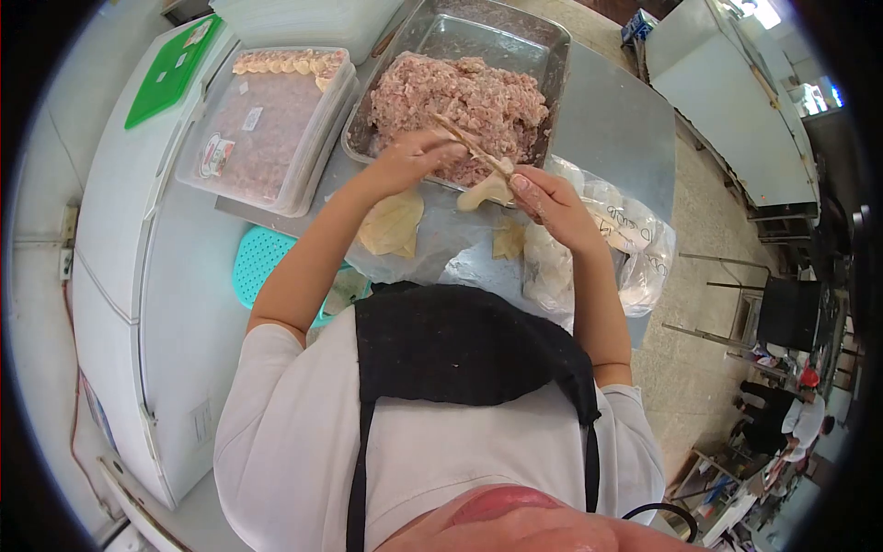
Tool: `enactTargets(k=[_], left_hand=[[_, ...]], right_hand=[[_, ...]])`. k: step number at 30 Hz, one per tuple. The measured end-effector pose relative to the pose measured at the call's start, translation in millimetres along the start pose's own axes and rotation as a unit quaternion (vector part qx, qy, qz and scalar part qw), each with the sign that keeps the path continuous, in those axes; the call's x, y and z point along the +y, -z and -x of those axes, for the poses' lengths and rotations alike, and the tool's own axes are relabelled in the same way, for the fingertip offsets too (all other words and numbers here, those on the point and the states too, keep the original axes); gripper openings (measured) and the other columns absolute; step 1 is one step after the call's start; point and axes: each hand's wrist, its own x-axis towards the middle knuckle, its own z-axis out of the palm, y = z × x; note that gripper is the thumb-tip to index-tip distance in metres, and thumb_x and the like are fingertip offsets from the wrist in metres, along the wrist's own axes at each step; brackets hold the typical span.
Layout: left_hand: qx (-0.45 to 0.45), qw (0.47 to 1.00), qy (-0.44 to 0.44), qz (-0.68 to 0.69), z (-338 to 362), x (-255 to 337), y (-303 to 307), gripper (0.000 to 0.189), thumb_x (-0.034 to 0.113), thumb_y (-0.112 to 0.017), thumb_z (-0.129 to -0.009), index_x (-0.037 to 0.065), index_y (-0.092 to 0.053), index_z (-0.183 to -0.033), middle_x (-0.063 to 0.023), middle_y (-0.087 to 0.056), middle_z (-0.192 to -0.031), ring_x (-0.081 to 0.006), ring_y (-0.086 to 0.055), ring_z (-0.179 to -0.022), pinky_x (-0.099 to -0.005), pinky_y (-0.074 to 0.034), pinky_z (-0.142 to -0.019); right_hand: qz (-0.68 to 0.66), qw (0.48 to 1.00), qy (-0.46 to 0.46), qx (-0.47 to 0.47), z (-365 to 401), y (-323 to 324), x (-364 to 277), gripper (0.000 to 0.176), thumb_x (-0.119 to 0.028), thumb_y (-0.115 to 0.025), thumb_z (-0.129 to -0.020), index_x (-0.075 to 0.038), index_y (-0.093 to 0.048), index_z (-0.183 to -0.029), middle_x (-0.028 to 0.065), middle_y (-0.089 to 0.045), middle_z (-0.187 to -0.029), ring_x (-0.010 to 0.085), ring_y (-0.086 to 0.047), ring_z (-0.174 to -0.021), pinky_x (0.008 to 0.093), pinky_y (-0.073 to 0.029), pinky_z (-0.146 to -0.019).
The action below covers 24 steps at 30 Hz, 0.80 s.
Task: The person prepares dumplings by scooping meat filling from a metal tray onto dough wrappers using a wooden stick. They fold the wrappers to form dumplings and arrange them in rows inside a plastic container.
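Note:
My right hand (549,201) is closed on a thin, flat wooden stick (467,140), which slants over the meat. A pale wrapper of dough (485,192) hangs beside its fingertips, at the rim of the tray. My left hand (416,164) hovers at the near left side of the meat, its fingers loosely stretched and close to the stick. Below the hands lies a heap of ground meat (460,97) in a deep metal tray (558,55). A stack of yellowish wrappers (392,224) rests on plastic under my left forearm, and a smaller wrapper piece (508,239) lies to its right.
A clear lidded tub (262,129) with rows of filled dumplings stands on the left. Plastic bags of pale rounds (602,241) sit by my right forearm. A turquoise perforated basket (260,267) is at the left table edge. A person (802,423) works far right.

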Motion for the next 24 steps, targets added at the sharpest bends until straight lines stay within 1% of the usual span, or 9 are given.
enactTargets(k=[1, 4, 6, 8, 9, 11, 16, 22, 24], left_hand=[[-0.094, 0.951, 0.127, 0.266, 0.9, 2.6, -3.1, 0.027, 0.024, -0.064, -0.091, 0.004, -0.064, -0.110, -0.0073, -0.066, -0.105, -0.0175, -0.063, -0.097, -0.0305, -0.050, -0.082], [-0.158, 0.908, 0.215, 0.322, 6.1, 18.2, -1.1, 0.025, 0.015, -0.066, -0.089, 0.000, -0.064, -0.108, -0.0044, -0.065, -0.106, -0.0136, -0.062, -0.091, -0.0302, -0.052, -0.078], [-0.145, 0.928, 0.215, 0.267, 3.9, 7.7, 19.8, 0.023, 0.013, -0.067, -0.087, 0.001, -0.064, -0.107, -0.0032, -0.065, -0.101, -0.0105, -0.062, -0.087, -0.0250, -0.051, -0.075], [-0.052, 0.998, 0.037, 0.002, 2.0, 19.6, 43.4, 0.018, 0.012, -0.067, -0.087, 0.002, -0.064, -0.101, -0.0024, -0.065, -0.094, -0.0100, -0.061, -0.085, -0.0249, -0.050, -0.072], [-0.033, 0.999, 0.030, -0.011, 3.7, 24.8, 56.2, 0.017, 0.015, -0.070, -0.084, 0.003, -0.061, -0.093, -0.0032, -0.064, -0.089, -0.0112, -0.061, -0.082, -0.0260, -0.050, -0.071], [-0.017, 0.992, -0.029, -0.122, 6.4, 37.2, 82.0, 0.015, 0.013, -0.068, -0.084, 0.002, -0.059, -0.090, -0.0039, -0.062, -0.087, -0.0123, -0.061, -0.081, -0.0267, -0.049, -0.072], [-0.004, 0.951, -0.100, -0.294, 11.1, 41.9, 114.5, 0.010, 0.007, -0.064, -0.083, 0.002, -0.055, -0.087, -0.0060, -0.060, -0.087, -0.0147, -0.060, -0.080, -0.0286, -0.049, -0.072], [0.008, 0.997, -0.066, 0.029, 12.5, -1.5, 128.2, 0.018, 0.010, -0.057, -0.086, 0.005, -0.058, -0.104, -0.0065, -0.064, -0.097, -0.0233, -0.064, -0.089, -0.0329, -0.051, -0.077], [0.054, 0.950, 0.102, 0.289, 20.6, 4.7, 126.3, 0.027, 0.009, -0.051, -0.090, 0.002, -0.056, -0.115, -0.0116, -0.062, -0.110, -0.0264, -0.062, -0.101, -0.0346, -0.050, -0.089]], right_hand=[[-0.065, 0.998, -0.015, -0.017, -2.7, -7.1, -7.7, 0.030, -0.026, -0.052, -0.099, -0.001, -0.060, -0.111, 0.0020, -0.058, -0.084, 0.0088, -0.050, -0.079, 0.0241, -0.043, -0.072], [-0.105, 0.993, -0.030, -0.038, -16.4, -14.1, -12.9, 0.030, -0.029, -0.049, -0.100, -0.001, -0.061, -0.102, 0.0005, -0.055, -0.079, 0.0077, -0.049, -0.076, 0.0232, -0.042, -0.068], [-0.083, 0.995, -0.037, -0.039, -24.1, -17.5, -13.1, 0.031, -0.029, -0.047, -0.101, -0.001, -0.060, -0.097, 0.0002, -0.054, -0.076, 0.0077, -0.049, -0.074, 0.0231, -0.042, -0.066], [0.065, 0.997, -0.025, 0.038, -31.7, -20.2, -15.5, 0.032, -0.032, -0.048, -0.100, -0.003, -0.059, -0.092, 0.0032, -0.056, -0.067, 0.0135, -0.057, -0.067, 0.0298, -0.045, -0.061], [0.066, 0.996, -0.030, 0.042, -35.1, -17.8, -13.1, 0.032, -0.032, -0.048, -0.100, -0.003, -0.059, -0.092, 0.0032, -0.056, -0.067, 0.0135, -0.057, -0.067, 0.0298, -0.045, -0.061], [0.477, 0.869, 0.047, 0.123, -40.7, -4.6, 0.1, 0.030, -0.034, -0.051, -0.096, -0.007, -0.061, -0.089, 0.0097, -0.060, -0.066, 0.0251, -0.064, -0.067, 0.0379, -0.048, -0.060], [0.643, 0.764, 0.002, 0.054, -47.6, 9.3, 30.1, 0.030, -0.034, -0.054, -0.091, -0.008, -0.063, -0.077, 0.0109, -0.065, -0.071, 0.0310, -0.065, -0.070, 0.0437, -0.051, -0.060], [0.651, 0.758, -0.023, 0.031, -18.4, -20.0, 39.9, 0.027, -0.030, -0.054, -0.090, -0.009, -0.062, -0.075, 0.0109, -0.064, -0.067, 0.0318, -0.065, -0.065, 0.0441, -0.050, -0.057], [0.623, 0.779, -0.026, 0.072, -12.1, -29.4, 37.6, 0.028, -0.031, -0.053, -0.091, -0.008, -0.062, -0.075, 0.0112, -0.064, -0.068, 0.0325, -0.064, -0.064, 0.0443, -0.050, -0.057]])
